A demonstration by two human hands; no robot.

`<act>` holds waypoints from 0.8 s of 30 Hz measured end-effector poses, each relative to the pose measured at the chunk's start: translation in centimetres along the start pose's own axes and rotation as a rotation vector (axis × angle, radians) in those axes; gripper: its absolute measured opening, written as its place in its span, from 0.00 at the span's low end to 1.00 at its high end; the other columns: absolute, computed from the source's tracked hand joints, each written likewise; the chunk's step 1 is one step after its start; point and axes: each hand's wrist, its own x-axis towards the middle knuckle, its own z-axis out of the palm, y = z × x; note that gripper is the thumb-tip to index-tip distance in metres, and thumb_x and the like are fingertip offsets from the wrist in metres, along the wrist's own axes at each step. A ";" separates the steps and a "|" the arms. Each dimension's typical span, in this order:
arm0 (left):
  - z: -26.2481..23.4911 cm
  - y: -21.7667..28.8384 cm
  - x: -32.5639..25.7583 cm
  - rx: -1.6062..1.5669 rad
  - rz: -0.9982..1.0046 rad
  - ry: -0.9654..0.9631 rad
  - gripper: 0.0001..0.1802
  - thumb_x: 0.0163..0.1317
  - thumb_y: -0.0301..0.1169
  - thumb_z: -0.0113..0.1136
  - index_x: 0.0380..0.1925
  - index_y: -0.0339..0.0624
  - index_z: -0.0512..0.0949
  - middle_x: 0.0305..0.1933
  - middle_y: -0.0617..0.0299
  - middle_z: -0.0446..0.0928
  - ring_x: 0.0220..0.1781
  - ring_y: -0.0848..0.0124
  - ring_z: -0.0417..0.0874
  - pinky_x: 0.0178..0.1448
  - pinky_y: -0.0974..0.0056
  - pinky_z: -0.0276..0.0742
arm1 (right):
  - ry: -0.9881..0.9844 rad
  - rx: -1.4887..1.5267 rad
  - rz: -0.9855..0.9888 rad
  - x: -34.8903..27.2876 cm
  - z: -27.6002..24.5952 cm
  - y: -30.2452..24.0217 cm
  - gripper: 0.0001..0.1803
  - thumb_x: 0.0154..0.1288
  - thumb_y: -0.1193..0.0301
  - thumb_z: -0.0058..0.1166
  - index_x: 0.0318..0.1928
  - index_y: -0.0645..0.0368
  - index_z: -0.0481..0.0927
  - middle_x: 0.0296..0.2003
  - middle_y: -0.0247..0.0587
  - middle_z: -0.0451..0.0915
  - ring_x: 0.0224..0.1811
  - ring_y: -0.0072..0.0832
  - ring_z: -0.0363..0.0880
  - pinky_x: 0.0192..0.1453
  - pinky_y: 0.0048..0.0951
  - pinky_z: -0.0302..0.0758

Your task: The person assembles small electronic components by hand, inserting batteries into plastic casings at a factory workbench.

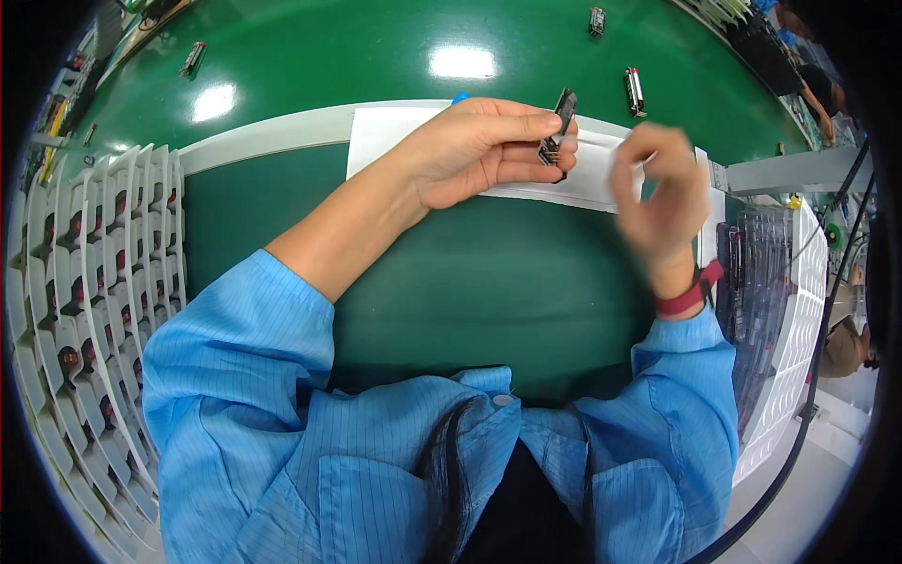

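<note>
My left hand (474, 146) is closed around a small dark electronic module (564, 105), pinched between thumb and fingers and tilted upright. Exposed circuit board and small metal contacts show at its lower end; the fingers hide part of it. To the right, apart from the module, my right hand (665, 193) is raised over the edge of the white paper (385, 136). Motion smears its curled fingers, so whether they hold anything cannot be made out. A dark red strap (686, 298) circles my right wrist.
Beyond the pale ledge (254, 141), a shiny green surface (357, 56) carries similar modules (635, 91), spaced apart. White compartment trays (89, 249) with dark and red parts stand at left. More white trays (785, 324) and clear plastic ones are at right, near a black cable (810, 376).
</note>
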 end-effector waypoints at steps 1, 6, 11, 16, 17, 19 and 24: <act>-0.1 0.2 0.0 0.010 0.018 0.000 0.18 0.63 0.35 0.50 0.44 0.29 0.72 0.39 0.54 0.76 0.39 0.74 0.80 0.42 0.74 0.80 | 0.143 -0.089 0.172 -0.2 -0.6 1.9 0.12 0.49 0.87 0.52 0.34 0.62 0.69 0.33 0.44 0.77 0.30 0.28 0.75 0.33 0.25 0.73; 0.8 0.9 0.1 -0.087 -0.006 -0.166 0.22 0.62 0.32 0.50 0.52 0.27 0.66 0.38 0.57 0.75 0.39 0.74 0.79 0.44 0.73 0.80 | -0.009 -0.135 0.826 -0.6 -2.7 4.0 0.17 0.59 0.79 0.46 0.51 0.62 0.70 0.42 0.43 0.77 0.39 0.26 0.77 0.35 0.26 0.74; 0.2 0.9 -0.2 -0.071 0.062 -0.128 0.22 0.62 0.31 0.51 0.52 0.27 0.66 0.39 0.56 0.75 0.40 0.73 0.79 0.45 0.71 0.81 | 0.004 1.094 1.174 1.6 0.0 -0.8 0.20 0.61 0.74 0.50 0.54 0.65 0.68 0.47 0.47 0.75 0.42 0.24 0.74 0.42 0.20 0.69; 0.0 0.8 0.1 -0.028 0.052 0.003 0.21 0.62 0.31 0.51 0.52 0.28 0.66 0.40 0.57 0.76 0.42 0.72 0.79 0.46 0.70 0.81 | 0.039 0.970 1.089 0.9 -0.4 -0.8 0.23 0.60 0.74 0.52 0.55 0.66 0.67 0.43 0.46 0.78 0.39 0.18 0.72 0.40 0.18 0.67; -0.1 0.8 0.2 -0.036 0.035 -0.025 0.18 0.61 0.30 0.52 0.48 0.29 0.69 0.40 0.56 0.76 0.42 0.71 0.79 0.47 0.69 0.80 | 0.044 1.047 1.090 0.9 -0.3 -0.9 0.23 0.59 0.75 0.53 0.55 0.65 0.67 0.42 0.45 0.79 0.37 0.18 0.72 0.40 0.18 0.67; -0.4 0.6 0.3 -0.048 0.009 -0.050 0.16 0.60 0.29 0.53 0.45 0.30 0.72 0.40 0.55 0.76 0.42 0.70 0.79 0.48 0.68 0.79 | 0.052 1.124 1.100 0.8 -0.3 -0.7 0.23 0.59 0.76 0.53 0.56 0.65 0.67 0.40 0.45 0.79 0.35 0.17 0.72 0.39 0.18 0.67; 0.5 0.2 0.0 0.082 0.027 -0.045 0.18 0.58 0.30 0.57 0.48 0.34 0.72 0.39 0.57 0.77 0.41 0.70 0.80 0.47 0.68 0.78 | -0.032 0.966 1.069 0.6 -0.6 -0.3 0.20 0.56 0.75 0.57 0.49 0.65 0.71 0.36 0.44 0.80 0.33 0.19 0.75 0.37 0.19 0.71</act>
